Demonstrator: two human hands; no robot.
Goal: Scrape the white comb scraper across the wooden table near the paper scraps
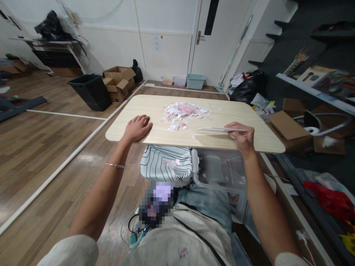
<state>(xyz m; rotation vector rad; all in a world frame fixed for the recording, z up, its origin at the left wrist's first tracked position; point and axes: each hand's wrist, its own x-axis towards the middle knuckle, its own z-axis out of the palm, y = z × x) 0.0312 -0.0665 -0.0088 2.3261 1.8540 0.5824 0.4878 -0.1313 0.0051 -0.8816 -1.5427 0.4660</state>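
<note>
My left hand (138, 128) lies flat on the left part of the pale wooden tabletop (124, 111), fingers together and holding nothing. At the right, my right hand (243, 137) pinches the end of a thin, flat white sheet (219, 129), seen almost edge-on just above the tabletop; whether it is paper or card I cannot tell. Toward the back middle of the table is a heap of small white and pink paper scraps (184, 109). A few loose scraps (174, 127) lie between the heap and my hands.
Below the table's front edge are a patterned cloth-covered seat or cushion (166, 166) and a clear plastic bin (222, 170) near my lap. A black bin (90, 92) and cardboard boxes (119, 83) stand on the floor at left. An open carton (294, 122) is at right.
</note>
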